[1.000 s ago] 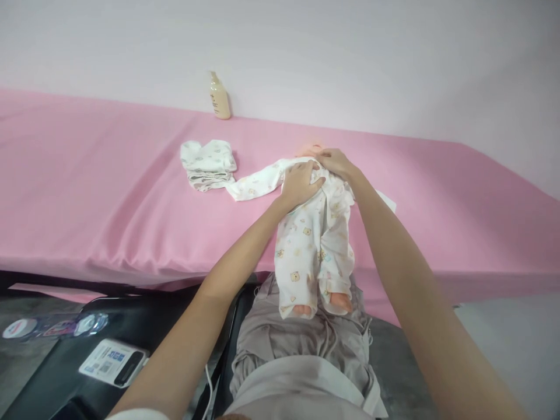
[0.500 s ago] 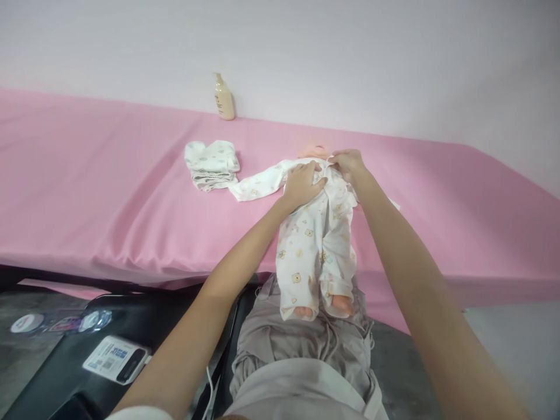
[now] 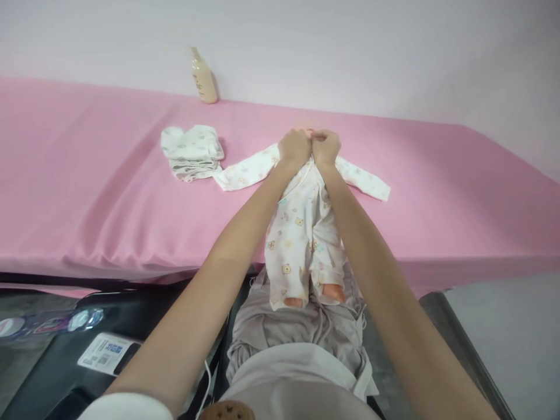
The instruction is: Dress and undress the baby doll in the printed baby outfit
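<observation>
A baby doll in a white romper with a bear print (image 3: 289, 233) lies on its back, its feet toward me and over the table's front edge. At the neck of the romper, my left hand (image 3: 295, 149) is closed, its fingers curled under and mostly hidden. Close beside it, almost touching, my right hand (image 3: 326, 147) is closed too and pinches the collar fabric. Both sleeves stretch out to the sides on the table. Little of the doll's head (image 3: 305, 126) shows behind my hands. Its feet (image 3: 333, 293) poke from the leg cuffs.
A pink cloth (image 3: 437, 192) covers the table. Folded patterned cloths (image 3: 192, 151) lie left of the doll, touching the sleeve end. A pump bottle (image 3: 203, 79) stands by the wall. On a black chair (image 3: 144, 309) at lower left are a plastic bottle (image 3: 52, 322) and a white device (image 3: 107, 353).
My left hand has moved from the romper's chest up to the collar, beside my right hand. My right hand has shifted slightly inward. The right sleeve now shows fully, and the view has shifted a little.
</observation>
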`<state>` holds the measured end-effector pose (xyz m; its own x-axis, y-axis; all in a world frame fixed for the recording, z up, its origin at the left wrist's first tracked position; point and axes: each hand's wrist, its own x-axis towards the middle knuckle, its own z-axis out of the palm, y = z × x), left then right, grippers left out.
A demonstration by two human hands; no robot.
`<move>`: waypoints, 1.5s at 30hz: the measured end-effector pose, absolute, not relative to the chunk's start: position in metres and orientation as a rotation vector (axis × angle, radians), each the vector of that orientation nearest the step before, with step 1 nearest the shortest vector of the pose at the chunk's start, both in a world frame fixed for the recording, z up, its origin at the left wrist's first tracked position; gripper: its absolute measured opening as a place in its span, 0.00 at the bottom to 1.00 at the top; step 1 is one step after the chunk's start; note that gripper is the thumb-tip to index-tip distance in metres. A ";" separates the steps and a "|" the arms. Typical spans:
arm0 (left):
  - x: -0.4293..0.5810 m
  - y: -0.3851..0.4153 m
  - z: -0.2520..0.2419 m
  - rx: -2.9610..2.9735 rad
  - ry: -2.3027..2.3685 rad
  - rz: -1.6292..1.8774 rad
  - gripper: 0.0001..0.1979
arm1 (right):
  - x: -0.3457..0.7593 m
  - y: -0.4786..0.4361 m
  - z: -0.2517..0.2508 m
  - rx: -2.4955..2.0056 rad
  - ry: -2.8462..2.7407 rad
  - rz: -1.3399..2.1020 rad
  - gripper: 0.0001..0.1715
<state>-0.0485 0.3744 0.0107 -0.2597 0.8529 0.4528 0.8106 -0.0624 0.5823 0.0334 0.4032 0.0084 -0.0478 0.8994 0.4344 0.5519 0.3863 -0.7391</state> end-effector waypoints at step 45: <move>-0.072 0.382 -0.011 1.904 1.328 1.791 0.06 | 0.037 0.420 -0.024 -0.966 -1.494 0.454 0.04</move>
<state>-0.0716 0.3820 -0.0107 -0.1442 0.7089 0.6904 0.4547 -0.5722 0.6825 0.0373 0.4197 -0.0239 0.0870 0.7792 0.6206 0.3016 0.5731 -0.7619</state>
